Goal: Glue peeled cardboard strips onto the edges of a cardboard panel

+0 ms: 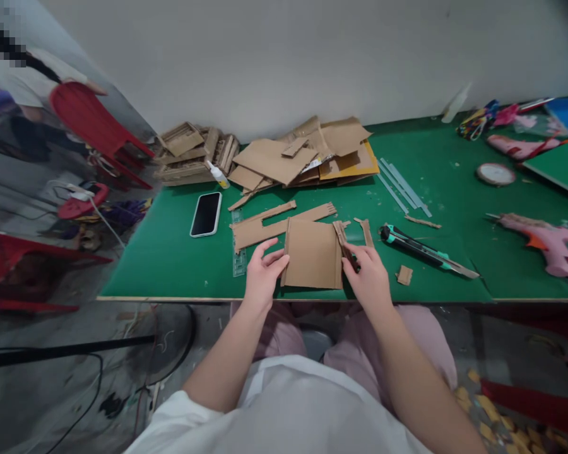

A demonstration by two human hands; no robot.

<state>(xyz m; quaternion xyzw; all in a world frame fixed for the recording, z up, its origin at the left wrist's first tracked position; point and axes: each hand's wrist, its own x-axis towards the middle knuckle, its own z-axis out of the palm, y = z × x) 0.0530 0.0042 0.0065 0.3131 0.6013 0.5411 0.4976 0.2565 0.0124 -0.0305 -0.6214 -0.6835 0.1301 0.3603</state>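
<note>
A square cardboard piece [312, 255] with raised side edges lies near the table's front edge, between my hands. My left hand [264, 271] pinches its left edge, thumb against the side and index finger stretched past it. Along the right edge, my right hand [369, 274] has its fingers closed round a narrow cardboard strip [339, 233]; the fingers partly hide it. Just behind lies a cut-out cardboard piece [265, 232] over a clear ruler [239, 266]. A cutter knife [426, 252] and a small cardboard scrap [404, 275] are right of my right hand.
Cardboard sheets [274, 161] and stacked cardboard pieces [184, 157] line the wall beside a glue bottle [218, 175]. A phone [206, 214] lies left. Glue sticks [400, 183], a tape roll [495, 174] and a pink glue gun [544, 239] lie right. Another person [28, 82] is far left.
</note>
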